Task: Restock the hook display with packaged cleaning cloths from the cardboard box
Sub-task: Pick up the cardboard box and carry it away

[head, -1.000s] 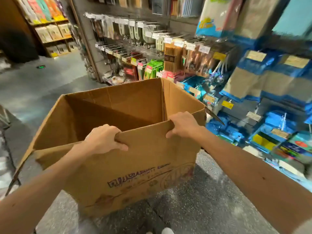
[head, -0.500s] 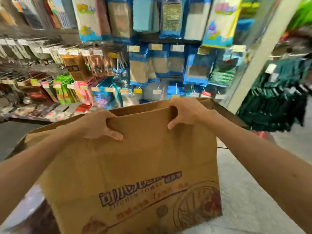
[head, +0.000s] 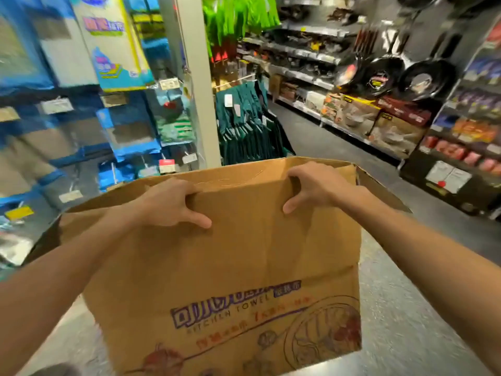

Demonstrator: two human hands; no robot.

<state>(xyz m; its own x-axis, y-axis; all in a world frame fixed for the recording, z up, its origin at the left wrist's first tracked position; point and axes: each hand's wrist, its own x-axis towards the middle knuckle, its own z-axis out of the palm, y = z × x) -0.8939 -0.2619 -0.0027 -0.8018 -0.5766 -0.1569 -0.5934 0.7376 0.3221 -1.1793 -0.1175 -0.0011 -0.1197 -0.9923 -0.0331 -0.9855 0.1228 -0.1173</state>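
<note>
1 cardboard box [head: 244,267] was counted, held at its near rim by 2 hands: 1 left hand [head: 168,204] and 1 right hand [head: 311,185]. 3 dark pans [head: 425,80] were seen hung at the far right. 1 white pillar [head: 198,77] was counted. The packaged cloths [head: 116,44] at the left were too blurred to be counted.

black pans [head: 427,81] hang above boxed cookware [head: 395,131] right of a white pillar [head: 200,104].

Shop aisle: stocked shelves [head: 311,54], hanging pans [head: 425,80].
</note>
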